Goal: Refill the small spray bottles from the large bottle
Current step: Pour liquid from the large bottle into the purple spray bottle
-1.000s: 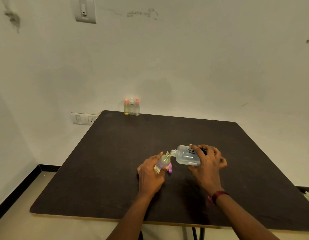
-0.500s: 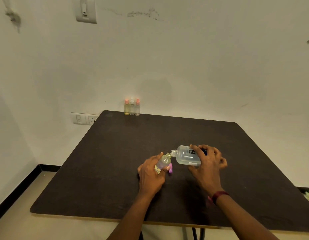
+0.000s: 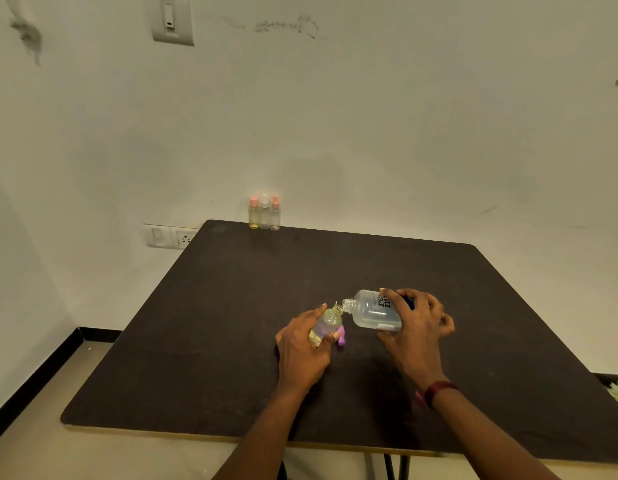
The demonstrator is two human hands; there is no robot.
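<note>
You're mid-pour: the small spray bottle (image 3: 326, 322), uncapped and tilted, is held low over the middle of the surface (image 3: 231, 306), your left hand (image 3: 302, 348) with its grip wrapped round the body. The large bottle (image 3: 371, 311) lies almost level just to its right, mouth at its neck, with your right hand (image 3: 416, 327) clamping its grip on the base. Next, I judge, you need a slow tilt with the mouths aligned.

I am curling my left hand (image 3: 302, 344) round the small spray bottle (image 3: 330, 320), while my right hand (image 3: 416, 327), just right of those fingers (image 3: 314, 315), is gripping the tipped large bottle (image 3: 373, 311); both forearms are reaching forward.
</note>
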